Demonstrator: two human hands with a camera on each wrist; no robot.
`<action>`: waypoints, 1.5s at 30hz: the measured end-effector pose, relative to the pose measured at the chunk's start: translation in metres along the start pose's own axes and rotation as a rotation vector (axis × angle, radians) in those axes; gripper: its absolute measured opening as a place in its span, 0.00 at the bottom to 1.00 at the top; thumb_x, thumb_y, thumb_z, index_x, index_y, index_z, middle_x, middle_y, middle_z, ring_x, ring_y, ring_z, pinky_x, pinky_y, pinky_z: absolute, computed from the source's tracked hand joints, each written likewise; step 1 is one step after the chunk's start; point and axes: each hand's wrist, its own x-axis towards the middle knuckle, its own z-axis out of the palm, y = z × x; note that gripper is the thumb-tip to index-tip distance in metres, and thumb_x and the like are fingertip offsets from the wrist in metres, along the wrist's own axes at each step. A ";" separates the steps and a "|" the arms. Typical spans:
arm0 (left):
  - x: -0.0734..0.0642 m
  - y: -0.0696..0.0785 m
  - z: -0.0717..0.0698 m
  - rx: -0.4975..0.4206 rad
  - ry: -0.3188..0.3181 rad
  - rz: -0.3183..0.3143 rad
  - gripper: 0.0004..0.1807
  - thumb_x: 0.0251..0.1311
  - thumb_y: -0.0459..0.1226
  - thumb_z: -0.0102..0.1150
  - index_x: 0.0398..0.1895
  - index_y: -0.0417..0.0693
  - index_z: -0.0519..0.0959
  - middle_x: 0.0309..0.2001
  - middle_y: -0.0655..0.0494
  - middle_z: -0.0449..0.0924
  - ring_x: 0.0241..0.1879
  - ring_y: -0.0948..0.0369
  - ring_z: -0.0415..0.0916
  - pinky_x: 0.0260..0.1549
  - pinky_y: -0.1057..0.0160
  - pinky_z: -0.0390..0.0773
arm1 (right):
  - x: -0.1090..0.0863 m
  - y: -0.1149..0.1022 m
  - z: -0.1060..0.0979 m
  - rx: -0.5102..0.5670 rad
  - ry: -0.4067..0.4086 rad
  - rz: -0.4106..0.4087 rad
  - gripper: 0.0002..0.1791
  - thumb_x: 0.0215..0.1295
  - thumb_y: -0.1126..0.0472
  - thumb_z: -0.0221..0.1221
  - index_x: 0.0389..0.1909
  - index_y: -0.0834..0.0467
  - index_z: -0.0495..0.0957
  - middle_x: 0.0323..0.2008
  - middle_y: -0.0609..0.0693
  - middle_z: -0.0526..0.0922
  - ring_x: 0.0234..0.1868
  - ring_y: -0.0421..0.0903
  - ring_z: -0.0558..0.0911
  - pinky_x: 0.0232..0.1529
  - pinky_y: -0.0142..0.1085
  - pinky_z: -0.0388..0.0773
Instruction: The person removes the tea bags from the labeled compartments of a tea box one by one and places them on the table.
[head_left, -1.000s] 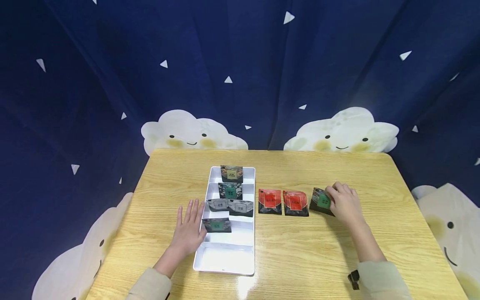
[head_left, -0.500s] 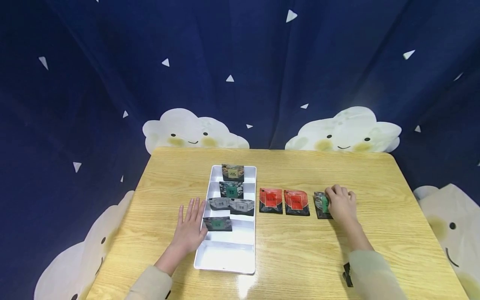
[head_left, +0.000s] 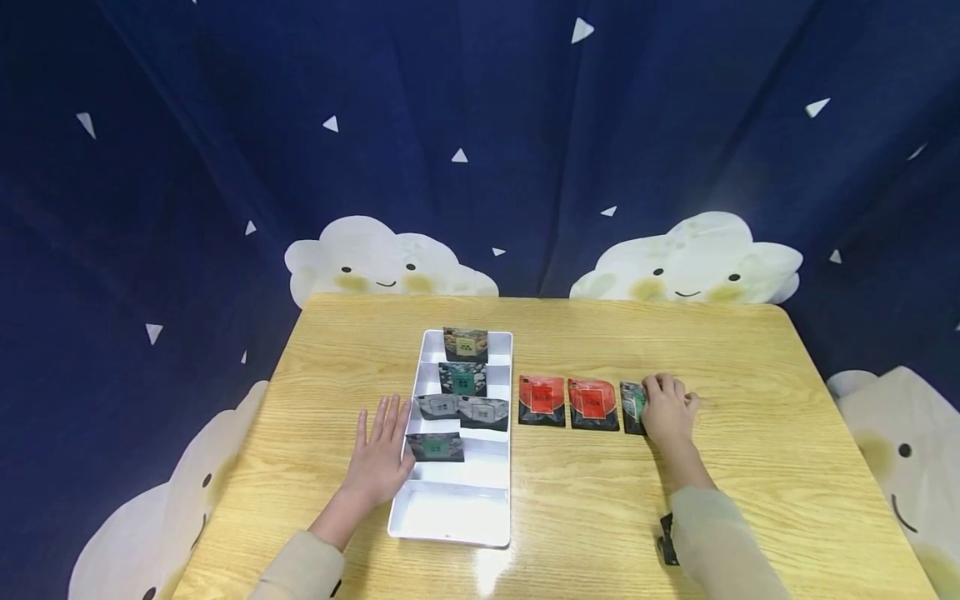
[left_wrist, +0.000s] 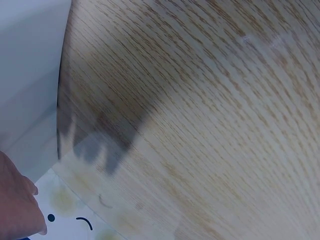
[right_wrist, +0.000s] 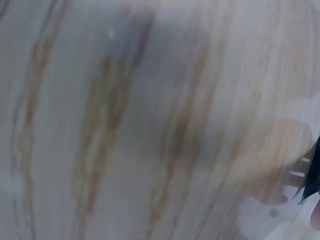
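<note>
Green pack [head_left: 632, 408], abt 3 o'clock from white tray [head_left: 450, 512], is pinched by R hand [head_left: 670, 411]. L hand [head_left: 377, 468], fingers straight, is at tray's 9 o'clock. Prob. lining up w/ red packs [head_left: 593, 405]; next prob. needs gentle let-go.

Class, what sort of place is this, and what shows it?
Probably a curtained-off indoor corner set up for tabletop work: a dark blue curtain patterned with smiling clouds hangs behind and beside a wood-grained table, which bears a white divided tray holding small packets.
</note>
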 end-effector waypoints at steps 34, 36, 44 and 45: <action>-0.001 -0.001 0.004 -0.044 0.069 0.021 0.39 0.54 0.42 0.42 0.70 0.39 0.46 0.70 0.39 0.44 0.70 0.45 0.36 0.65 0.48 0.23 | 0.006 -0.025 -0.019 0.166 0.300 -0.057 0.14 0.65 0.63 0.49 0.50 0.60 0.70 0.49 0.62 0.71 0.53 0.62 0.66 0.51 0.61 0.51; -0.001 -0.001 0.004 -0.042 0.072 0.024 0.39 0.54 0.42 0.43 0.70 0.39 0.46 0.70 0.39 0.44 0.70 0.45 0.37 0.65 0.48 0.24 | 0.006 -0.038 -0.026 0.172 0.328 -0.105 0.14 0.64 0.63 0.51 0.50 0.61 0.71 0.48 0.62 0.72 0.52 0.62 0.67 0.50 0.61 0.51; 0.001 0.000 0.001 -0.019 0.006 -0.008 0.40 0.55 0.43 0.46 0.70 0.39 0.47 0.71 0.41 0.43 0.70 0.46 0.36 0.65 0.47 0.26 | 0.002 -0.093 -0.046 0.130 0.364 -0.323 0.17 0.62 0.61 0.54 0.52 0.59 0.71 0.49 0.59 0.73 0.52 0.59 0.69 0.49 0.58 0.56; 0.001 0.000 0.001 -0.018 0.006 -0.008 0.40 0.55 0.43 0.46 0.70 0.39 0.47 0.71 0.41 0.43 0.70 0.46 0.37 0.65 0.46 0.26 | 0.001 -0.100 -0.047 0.123 0.361 -0.346 0.17 0.62 0.60 0.54 0.52 0.58 0.71 0.49 0.59 0.73 0.52 0.58 0.69 0.49 0.58 0.56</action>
